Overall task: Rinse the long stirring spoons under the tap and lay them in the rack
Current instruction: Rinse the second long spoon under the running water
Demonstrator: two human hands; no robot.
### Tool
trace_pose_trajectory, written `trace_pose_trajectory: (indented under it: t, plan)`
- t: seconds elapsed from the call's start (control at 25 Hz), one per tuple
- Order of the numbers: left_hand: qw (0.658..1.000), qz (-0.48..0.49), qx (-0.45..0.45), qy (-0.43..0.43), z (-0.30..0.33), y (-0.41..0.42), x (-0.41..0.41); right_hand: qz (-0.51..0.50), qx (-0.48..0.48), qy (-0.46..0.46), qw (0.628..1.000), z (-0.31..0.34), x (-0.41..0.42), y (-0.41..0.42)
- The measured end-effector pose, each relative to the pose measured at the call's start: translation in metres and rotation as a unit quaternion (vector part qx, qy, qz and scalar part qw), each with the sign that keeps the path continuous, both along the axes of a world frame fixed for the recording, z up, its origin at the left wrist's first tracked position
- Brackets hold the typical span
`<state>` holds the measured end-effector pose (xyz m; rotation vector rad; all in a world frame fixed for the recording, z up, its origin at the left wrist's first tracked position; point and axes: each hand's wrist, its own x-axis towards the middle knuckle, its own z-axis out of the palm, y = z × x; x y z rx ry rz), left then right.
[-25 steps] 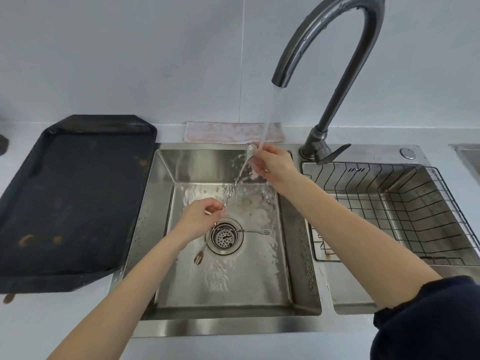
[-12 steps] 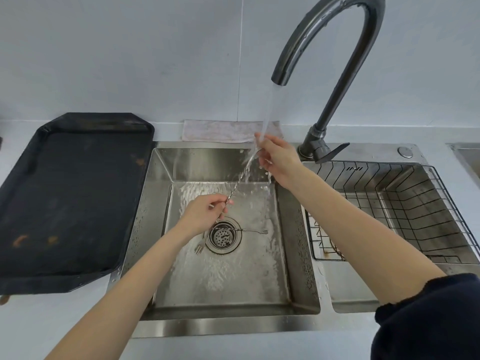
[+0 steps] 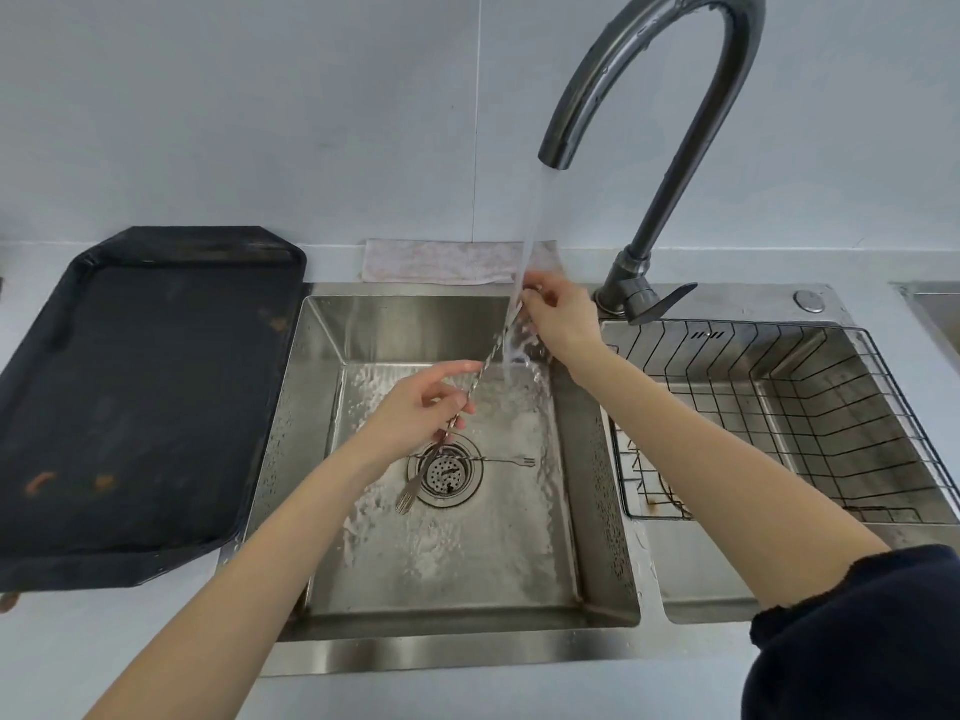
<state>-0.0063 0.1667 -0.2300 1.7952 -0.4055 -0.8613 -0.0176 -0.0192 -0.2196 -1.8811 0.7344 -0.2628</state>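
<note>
Since a second ago the left hand (image 3: 415, 407) has climbed from just over the drain (image 3: 445, 472) to partway up the twisted stem, and the right hand (image 3: 558, 317) has drawn slightly back toward the tap (image 3: 649, 59). Both hands share one stirring spoon (image 3: 480, 374), held slanted across the sink (image 3: 597, 459): the right grip pinches its upper end in the running water (image 3: 530, 252), the left grip closes thumb and fingertips round the stem lower down, and the forked lower end hangs beside the drain. A second spoon (image 3: 506, 460) lies flat on the sink floor, reaching from the drain toward the right. Judging by this, the rinse of the first spoon is in hand and nothing shows yet in the rack (image 3: 779, 423). The next move likely calls for one hand to release, then a carry rightward over the divider, laying the long stem flat across the wires so it cannot slip through.
</note>
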Motion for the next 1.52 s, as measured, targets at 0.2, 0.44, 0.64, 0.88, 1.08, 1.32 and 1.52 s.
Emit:
trace_pose_trajectory:
  t: [0.2, 0.44, 0.64, 0.88, 1.08, 1.32, 1.52]
  plan:
    - [0.995, -0.042, -0.069, 0.060, 0.026, -0.006, 0.013, 0.104, -0.147, 0.079, 0.980, -0.019, -0.014, 0.008]
    - [0.996, -0.064, -0.054, 0.035, 0.042, -0.032, 0.024, 0.152, -0.146, 0.162, 0.964, -0.047, -0.038, 0.019]
    - [0.996, -0.067, 0.030, -0.047, 0.040, -0.058, 0.028, 0.134, -0.143, 0.173, 0.965, -0.064, -0.055, 0.025]
    - [0.983, -0.071, 0.084, -0.147, 0.036, -0.077, 0.027, 0.113, -0.096, 0.185, 0.972, -0.073, -0.070, 0.017]
    - [0.980, -0.059, 0.085, -0.168, 0.041, -0.080, 0.030, 0.111, -0.086, 0.177, 0.974, -0.074, -0.072, 0.016]
    - [0.985, -0.028, 0.051, -0.161, 0.049, -0.079, 0.034, 0.122, -0.086, 0.179, 0.972, -0.080, -0.073, 0.023]
    - [0.982, 0.000, 0.023, -0.186, 0.057, -0.084, 0.036, 0.119, -0.085, 0.182, 0.972, -0.082, -0.076, 0.023]
